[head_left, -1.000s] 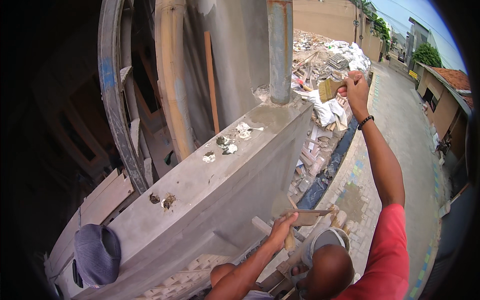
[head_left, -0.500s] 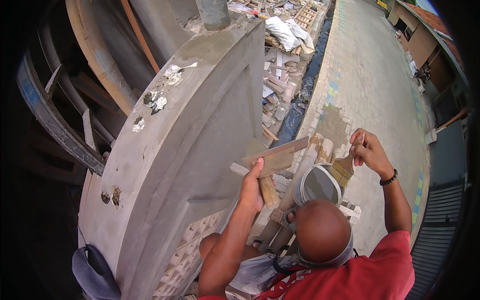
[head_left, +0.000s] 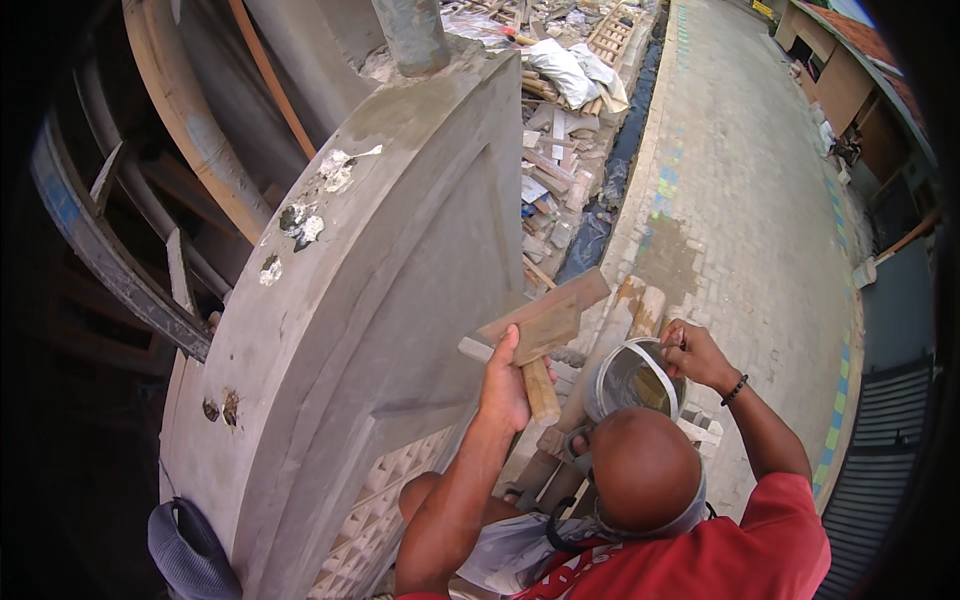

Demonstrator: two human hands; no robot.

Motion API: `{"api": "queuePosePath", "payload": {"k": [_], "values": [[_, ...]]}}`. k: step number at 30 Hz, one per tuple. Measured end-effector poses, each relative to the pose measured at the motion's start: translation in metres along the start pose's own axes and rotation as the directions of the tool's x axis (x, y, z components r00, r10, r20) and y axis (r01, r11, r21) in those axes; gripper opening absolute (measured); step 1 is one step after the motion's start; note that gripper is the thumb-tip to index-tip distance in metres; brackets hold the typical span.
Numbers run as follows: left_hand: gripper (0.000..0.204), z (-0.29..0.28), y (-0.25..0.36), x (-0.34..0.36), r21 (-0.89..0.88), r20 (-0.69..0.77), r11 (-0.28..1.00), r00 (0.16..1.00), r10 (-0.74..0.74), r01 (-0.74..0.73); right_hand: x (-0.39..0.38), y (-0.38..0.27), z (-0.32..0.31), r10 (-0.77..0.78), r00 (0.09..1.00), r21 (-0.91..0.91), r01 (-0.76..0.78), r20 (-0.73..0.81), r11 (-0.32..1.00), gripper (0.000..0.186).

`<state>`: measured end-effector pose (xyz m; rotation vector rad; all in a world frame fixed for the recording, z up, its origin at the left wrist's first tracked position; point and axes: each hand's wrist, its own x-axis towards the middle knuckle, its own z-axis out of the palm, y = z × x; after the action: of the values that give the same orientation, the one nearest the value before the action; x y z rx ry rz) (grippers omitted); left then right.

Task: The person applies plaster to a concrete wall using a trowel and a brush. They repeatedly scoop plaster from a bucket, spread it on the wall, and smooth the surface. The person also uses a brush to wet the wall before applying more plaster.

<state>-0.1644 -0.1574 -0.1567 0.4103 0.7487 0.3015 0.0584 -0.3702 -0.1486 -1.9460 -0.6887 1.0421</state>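
Note:
Low in the middle, my left hand [head_left: 506, 392] is closed on a plastering float [head_left: 545, 325], a flat, worn board with a stubby wooden handle. It is held up beside the grey plastered wall. My right hand [head_left: 698, 354], with a dark beaded bracelet at the wrist, pinches a wide paintbrush [head_left: 653, 385] over the bucket [head_left: 598, 388]. The brush's yellowish bristles are down inside the bucket, and its handle is mostly hidden by the fingers. Grey liquid was visible in the bucket before; now the rim and the hand partly cover it.
A curved plastered wall [head_left: 300, 330] rises close on the left, with a pipe [head_left: 411, 35] on top. A grey cap-like thing [head_left: 190, 550] hangs at its near end. Rubble [head_left: 555, 150] and a ditch [head_left: 622, 170] border a paved road [head_left: 755, 160]. A head blocks part of the bucket.
My right hand has moved down and left, taking the paintbrush from beside the bucket into it. My left hand still grips the float, nearly unmoved. The view has shifted slightly.

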Motion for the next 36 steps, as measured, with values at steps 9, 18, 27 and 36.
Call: {"api": "queuePosePath", "payload": {"k": [9, 18, 27, 36], "values": [[0.054, 0.006, -0.005, 0.001, -0.045, 0.05, 0.997, 0.997, 0.067, -0.064, -0.006, -0.016, -0.009, -0.303, 0.922, -0.359, 0.206, -0.239, 0.91, 0.018], [0.04, 0.011, -0.02, 0.012, 0.156, 0.309, 0.939, 0.919, 0.247, -0.305, -0.005, -0.051, 0.041, 0.018, 0.942, 0.14, -0.069, 0.334, 0.988, 0.027], [0.028, 0.028, -0.041, 0.019, 0.26, 0.381, 0.922, 0.908, 0.174, -0.286, 0.002, -0.054, 0.075, -0.098, 0.913, 0.566, -0.158, 0.396, 0.809, 0.04], [0.023, 0.043, -0.037, 0.012, 0.399, 0.382, 0.851, 0.906, 0.184, -0.341, 0.012, -0.033, 0.075, -0.049, 0.967, 0.775, -0.171, 0.251, 0.608, 0.014]]}}
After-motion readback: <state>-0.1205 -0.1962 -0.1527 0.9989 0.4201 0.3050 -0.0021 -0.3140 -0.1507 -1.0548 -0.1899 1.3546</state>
